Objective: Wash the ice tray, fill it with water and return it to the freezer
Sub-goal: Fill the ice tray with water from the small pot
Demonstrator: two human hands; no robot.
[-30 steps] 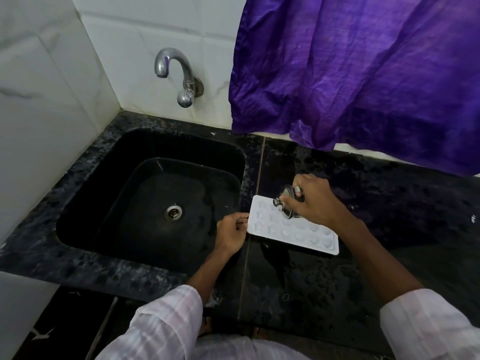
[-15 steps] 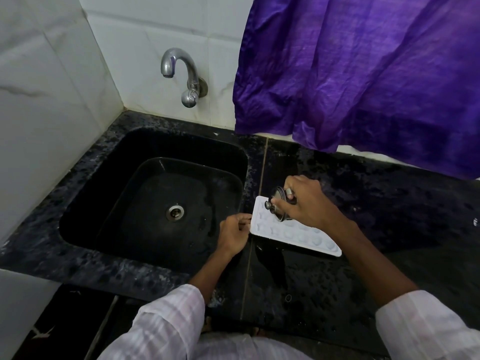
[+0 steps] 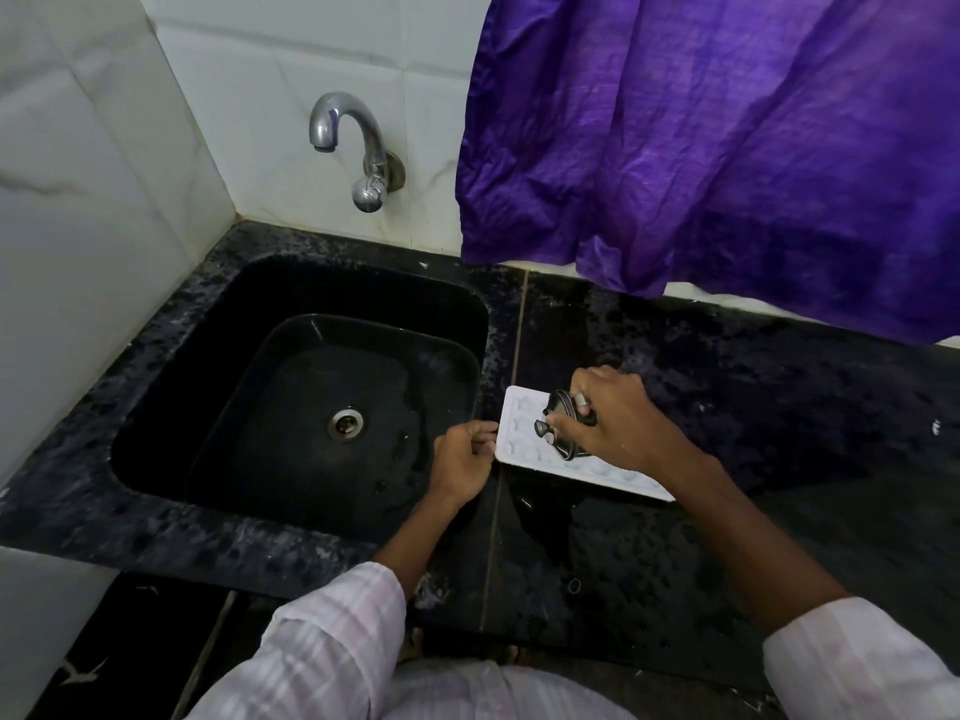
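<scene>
On wet black counter point(image 3: 649, 563) beside sink point(image 3: 291, 387), left hand point(image 3: 462, 462) grip pinching ice tray point(image 3: 519, 433), right hand point(image 3: 618, 418) gripping metal vessel point(image 3: 563, 428)

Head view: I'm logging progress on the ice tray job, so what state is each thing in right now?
ice tray: flat on the counter beside the sink, cavities up.
left hand: pinching the tray's left edge.
right hand: shut on a small dark vessel, tipped over the tray.
dark vessel: tilted, mouth toward the tray.
tap: no water running.
sink: nothing in it, drain open.
counter: wet patches.
</scene>
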